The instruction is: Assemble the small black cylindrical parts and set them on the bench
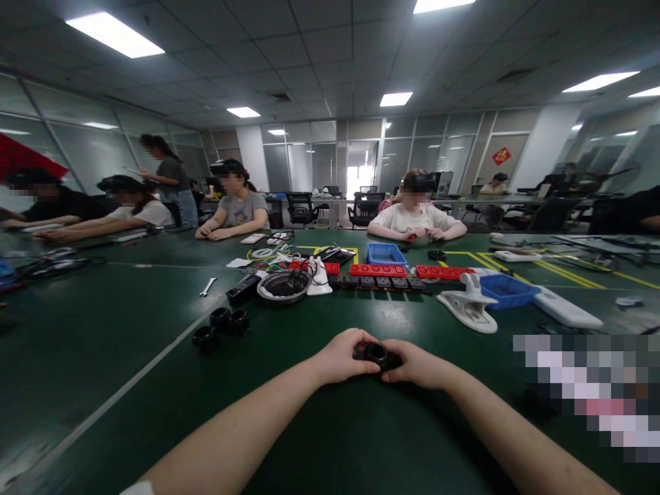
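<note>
In front of me, above the green tabletop, my left hand and my right hand close from both sides on a black ring-shaped part. Its round opening faces up toward me. A little red shows beside it near my left fingers, too small to make out. Fingers hide much of the part, so its full shape is unclear. To the left, three black ring-shaped parts of a similar look sit close together. Past them lies a metal wrench.
Across the table's middle are a metal bowl, red power strips, a white clamp stand, and blue bins. A white oblong device lies at right. Several people sit around; one faces me.
</note>
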The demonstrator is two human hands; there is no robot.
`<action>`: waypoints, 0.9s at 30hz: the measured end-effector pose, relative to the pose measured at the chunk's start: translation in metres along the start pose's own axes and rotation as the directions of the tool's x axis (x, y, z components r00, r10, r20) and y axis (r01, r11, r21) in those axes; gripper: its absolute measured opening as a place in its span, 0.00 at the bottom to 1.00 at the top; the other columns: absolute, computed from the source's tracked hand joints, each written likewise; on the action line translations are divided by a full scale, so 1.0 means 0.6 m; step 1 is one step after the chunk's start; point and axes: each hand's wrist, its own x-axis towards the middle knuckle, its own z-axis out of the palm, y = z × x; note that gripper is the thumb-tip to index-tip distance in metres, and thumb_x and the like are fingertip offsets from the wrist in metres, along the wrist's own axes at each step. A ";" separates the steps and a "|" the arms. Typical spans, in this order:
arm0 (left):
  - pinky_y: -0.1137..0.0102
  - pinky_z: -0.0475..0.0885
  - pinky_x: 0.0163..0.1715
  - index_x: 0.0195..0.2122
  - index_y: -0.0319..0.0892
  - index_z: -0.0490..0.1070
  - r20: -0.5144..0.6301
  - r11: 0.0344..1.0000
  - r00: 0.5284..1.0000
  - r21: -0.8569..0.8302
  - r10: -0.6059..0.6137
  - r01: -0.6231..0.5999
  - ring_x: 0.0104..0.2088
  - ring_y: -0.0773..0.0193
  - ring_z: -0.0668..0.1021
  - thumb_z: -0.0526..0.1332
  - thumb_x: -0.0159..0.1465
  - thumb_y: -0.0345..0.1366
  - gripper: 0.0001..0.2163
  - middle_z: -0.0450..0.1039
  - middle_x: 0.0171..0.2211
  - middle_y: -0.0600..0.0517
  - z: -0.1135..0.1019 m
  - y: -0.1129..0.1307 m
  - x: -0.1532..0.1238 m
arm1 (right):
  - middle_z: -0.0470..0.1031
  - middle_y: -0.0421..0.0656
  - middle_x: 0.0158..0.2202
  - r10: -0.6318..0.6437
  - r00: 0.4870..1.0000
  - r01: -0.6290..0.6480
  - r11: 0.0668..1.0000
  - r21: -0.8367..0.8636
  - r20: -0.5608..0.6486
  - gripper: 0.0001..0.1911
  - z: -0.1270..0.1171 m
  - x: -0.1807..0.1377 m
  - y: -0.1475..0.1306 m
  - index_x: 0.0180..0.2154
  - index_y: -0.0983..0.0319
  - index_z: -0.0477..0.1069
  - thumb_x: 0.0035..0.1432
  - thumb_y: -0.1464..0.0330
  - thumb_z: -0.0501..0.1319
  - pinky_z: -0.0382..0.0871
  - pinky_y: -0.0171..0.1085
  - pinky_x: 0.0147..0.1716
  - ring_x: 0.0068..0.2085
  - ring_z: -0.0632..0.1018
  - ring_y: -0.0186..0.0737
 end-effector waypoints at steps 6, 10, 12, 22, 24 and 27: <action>0.71 0.65 0.32 0.40 0.41 0.67 -0.041 0.999 0.999 0.012 -0.031 0.032 0.33 0.64 0.69 0.65 0.48 0.36 0.17 0.66 0.34 0.52 0.007 -0.002 0.001 | 0.71 0.39 0.31 0.052 0.995 -0.055 0.998 -0.029 -0.080 0.16 0.001 0.008 0.018 0.35 0.64 0.67 0.40 0.69 0.63 0.62 0.34 0.31 0.33 0.71 0.38; 0.70 0.65 0.32 0.37 0.41 0.67 -0.140 0.994 0.985 0.025 -0.103 0.108 0.33 0.63 0.69 0.66 0.47 0.38 0.17 0.66 0.35 0.51 0.020 -0.004 0.001 | 0.67 0.37 0.25 0.091 0.950 -0.162 0.961 -0.224 -0.298 0.17 0.022 0.018 0.026 0.28 0.63 0.62 0.36 0.64 0.66 0.57 0.31 0.23 0.27 0.67 0.35; 0.70 0.65 0.33 0.36 0.41 0.66 -0.206 0.987 0.968 0.036 -0.146 0.157 0.34 0.63 0.69 0.65 0.47 0.38 0.16 0.65 0.35 0.51 0.028 -0.003 0.001 | 0.67 0.39 0.25 0.088 0.903 -0.245 0.909 -0.336 -0.421 0.17 0.036 0.023 0.025 0.27 0.62 0.61 0.37 0.61 0.65 0.54 0.31 0.22 0.26 0.67 0.35; 0.70 0.66 0.34 0.39 0.42 0.67 -0.150 0.996 0.987 0.060 -0.054 0.063 0.35 0.63 0.70 0.63 0.50 0.36 0.15 0.66 0.36 0.51 0.018 -0.002 0.002 | 0.70 0.45 0.38 -0.059 0.941 -0.066 0.934 -0.351 -0.333 0.25 0.030 0.016 0.020 0.41 0.62 0.65 0.39 0.61 0.64 0.61 0.39 0.36 0.39 0.70 0.45; 0.70 0.66 0.34 0.41 0.42 0.67 -0.108 0.998 0.994 0.056 -0.027 0.033 0.36 0.63 0.70 0.63 0.51 0.36 0.15 0.67 0.36 0.51 0.012 -0.004 0.002 | 0.70 0.44 0.39 -0.048 0.976 0.000 0.975 -0.222 -0.212 0.22 0.016 0.010 0.019 0.42 0.63 0.65 0.42 0.64 0.63 0.62 0.39 0.39 0.40 0.70 0.44; 0.70 0.66 0.34 0.43 0.43 0.67 -0.075 0.999 0.997 0.046 -0.007 0.011 0.36 0.62 0.70 0.62 0.51 0.36 0.17 0.67 0.37 0.51 0.009 -0.006 0.003 | 0.71 0.42 0.37 -0.006 0.998 0.004 0.999 -0.035 -0.070 0.18 0.003 0.005 0.018 0.40 0.63 0.66 0.44 0.67 0.61 0.63 0.38 0.38 0.38 0.71 0.41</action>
